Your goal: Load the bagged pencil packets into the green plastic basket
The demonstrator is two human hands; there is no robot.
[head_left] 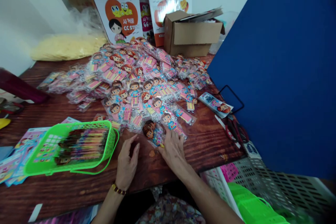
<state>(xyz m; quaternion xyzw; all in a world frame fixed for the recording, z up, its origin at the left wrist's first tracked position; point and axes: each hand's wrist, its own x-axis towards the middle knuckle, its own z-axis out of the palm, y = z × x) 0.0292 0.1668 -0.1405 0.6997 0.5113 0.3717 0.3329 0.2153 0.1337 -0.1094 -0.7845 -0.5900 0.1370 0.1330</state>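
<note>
My left hand rests over the table near its front edge, its fingers apart and nothing between them. To its right, the fingers of my right hand are on the lower right side of a small clear packet with a printed cartoon head. That packet lies at the front of a large pile of clear packets holding pink and yellow sticks and cartoon cards. Left of my left hand stands a green basket, in which a row of brown-topped packets lies.
Printed cards lie left of the basket. Red-handled scissors and a printed strip lie at the table's right edge. Behind the pile stand a cardboard box and printed cartons. A blue panel rises at the right.
</note>
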